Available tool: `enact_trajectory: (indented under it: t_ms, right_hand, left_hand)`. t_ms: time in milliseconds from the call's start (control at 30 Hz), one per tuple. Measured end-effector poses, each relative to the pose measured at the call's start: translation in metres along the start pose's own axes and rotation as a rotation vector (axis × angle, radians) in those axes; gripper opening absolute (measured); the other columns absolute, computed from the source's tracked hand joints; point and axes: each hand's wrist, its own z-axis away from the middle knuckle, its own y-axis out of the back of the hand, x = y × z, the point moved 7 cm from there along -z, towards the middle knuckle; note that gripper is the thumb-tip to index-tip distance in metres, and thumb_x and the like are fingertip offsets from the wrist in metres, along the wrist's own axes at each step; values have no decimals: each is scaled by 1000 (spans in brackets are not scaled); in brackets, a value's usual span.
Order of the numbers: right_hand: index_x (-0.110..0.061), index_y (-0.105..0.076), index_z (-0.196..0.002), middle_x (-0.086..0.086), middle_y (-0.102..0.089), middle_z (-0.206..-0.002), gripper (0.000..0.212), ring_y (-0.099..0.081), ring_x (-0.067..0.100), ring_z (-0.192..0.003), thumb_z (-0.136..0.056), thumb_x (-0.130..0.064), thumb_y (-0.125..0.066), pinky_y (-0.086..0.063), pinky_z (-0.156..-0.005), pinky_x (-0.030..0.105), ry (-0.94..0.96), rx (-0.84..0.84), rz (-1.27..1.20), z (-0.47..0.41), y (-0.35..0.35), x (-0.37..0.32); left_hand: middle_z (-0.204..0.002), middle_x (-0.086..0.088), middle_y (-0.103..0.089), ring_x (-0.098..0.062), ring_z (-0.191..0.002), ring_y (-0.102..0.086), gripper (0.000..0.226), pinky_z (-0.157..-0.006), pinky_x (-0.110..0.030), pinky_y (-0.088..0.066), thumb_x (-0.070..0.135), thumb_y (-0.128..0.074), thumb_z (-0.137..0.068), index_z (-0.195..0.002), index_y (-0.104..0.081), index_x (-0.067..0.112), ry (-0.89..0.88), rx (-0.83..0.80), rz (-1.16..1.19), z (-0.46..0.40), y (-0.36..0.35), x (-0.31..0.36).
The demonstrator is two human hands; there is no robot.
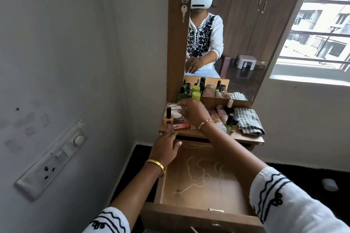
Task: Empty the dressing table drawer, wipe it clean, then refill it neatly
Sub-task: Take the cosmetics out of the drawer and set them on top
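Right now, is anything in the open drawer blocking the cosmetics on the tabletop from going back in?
Nothing visible blocks it. The drawer is pulled out and holds no items, only pale streaks on its floor. The left hand rests at its back left corner, beside the path. The right hand is up among the cosmetics.

drawer (200,181): open, floor bare | tabletop (244,136): crowded with bottles (230,121), folded cloth (250,121) at right

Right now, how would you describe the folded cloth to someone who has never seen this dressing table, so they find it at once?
Look at the wooden shelf of the dressing table, just under the mirror and above the open drawer. At the shelf's right end lies the folded cloth, beside the nail polish bottles. It is the only soft thing there, with a green and white check pattern.
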Motion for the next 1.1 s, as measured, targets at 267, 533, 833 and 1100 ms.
enact_trajectory:
  t_ms: [267,533,833,1100]
  right_hand:
    - [-6,-68,-96,11,-71,-96,15,-64,27,-91,-85,-12,-60,-44,-70,26,-17,121,-52,33,41,20]
    - [-6,-70,-102,12,-71,-96,20,-63,27,-88,-84,-12,-62,-46,-74,28,-105,128,-106,65,53,50]
    - [-10,-68,-99,8,-68,-105,22,-62,25,-101,-86,-7,-51,-48,-83,30,-184,-111,8,60,-8,39]
    - [-7,-62,-115,15,-58,-121,30,-56,33,-110,-88,-6,-50,-48,-93,37,-188,-214,61,43,-57,40]
  left_hand:
    - [-145,-5,-42,-18,-137,-33,46,-112,-28,-26,29,-44,-95,-138,-40,13,-64,50,63,-1,8,42]
    - [-155,-10,-15,-25,-145,-9,56,-118,-32,-5,25,-40,-96,-145,-19,6,-56,-69,-181,-1,-15,38]
    - [-156,-9,-15,-21,-145,-12,53,-116,-28,-13,11,-36,-96,-146,-17,8,-78,-35,-126,-3,-14,31]
    - [-153,-5,-25,-18,-143,-20,67,-113,-24,-19,-12,-40,-83,-143,-28,16,-35,7,158,-9,-7,22]
